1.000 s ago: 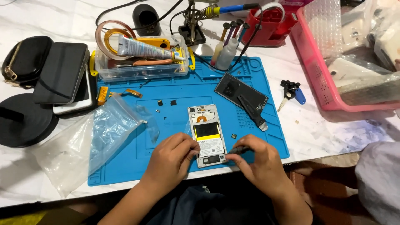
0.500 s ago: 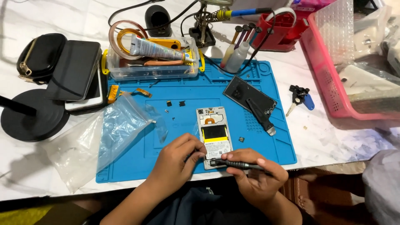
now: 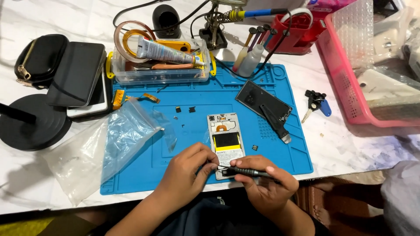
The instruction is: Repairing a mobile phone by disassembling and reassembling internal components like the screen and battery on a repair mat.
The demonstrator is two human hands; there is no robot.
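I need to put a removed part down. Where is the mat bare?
Bare blue mat runs between the clear parts box and the opened phone; also right of it, below the black back cover. Both hands crowd the phone's lower end.

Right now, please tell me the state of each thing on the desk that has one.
Phone: back cover off, insides exposed.
Screwdriver: held in right hand, tip at phone's lower edge.
Left hand: steadying the phone.
Clear box: open, no lid.
Plastic bag: lying flat.
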